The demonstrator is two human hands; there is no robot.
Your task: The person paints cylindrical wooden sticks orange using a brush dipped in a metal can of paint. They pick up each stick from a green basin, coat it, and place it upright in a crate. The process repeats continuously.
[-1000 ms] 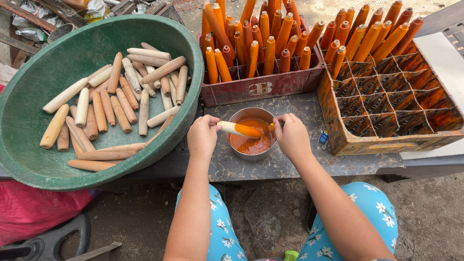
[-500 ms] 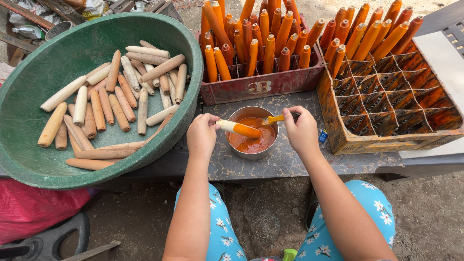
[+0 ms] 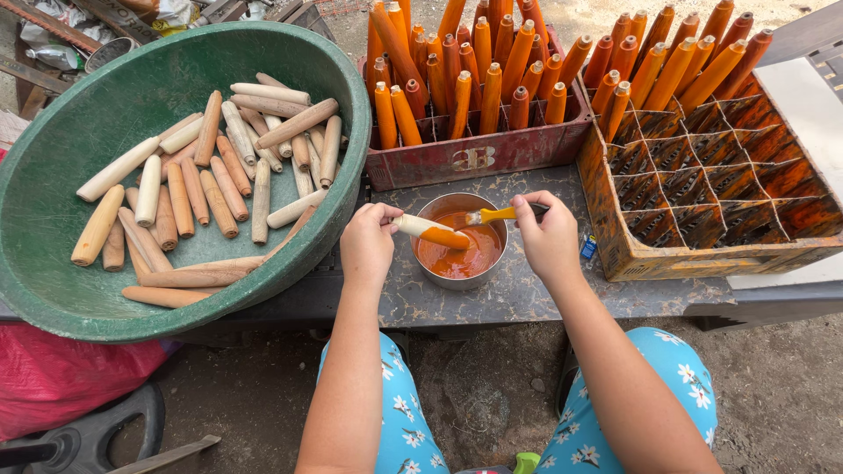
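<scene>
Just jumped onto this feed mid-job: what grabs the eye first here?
Dead centre, the left hand holds a half-coated wooden peg over a small metal bowl of orange paint, while the right hand holds a brush to it. At left, a big green basin holds bare pegs; behind, a red crate is crowded with upright orange-painted ones.

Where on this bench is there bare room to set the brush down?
Bare bench top shows in front of the metal bowl, running right below the divided orange crate; a narrower strip lies between bowl and red crate. The left is crowded by the green basin. The right hand holds the brush, the left hand a half-painted handle.
</scene>
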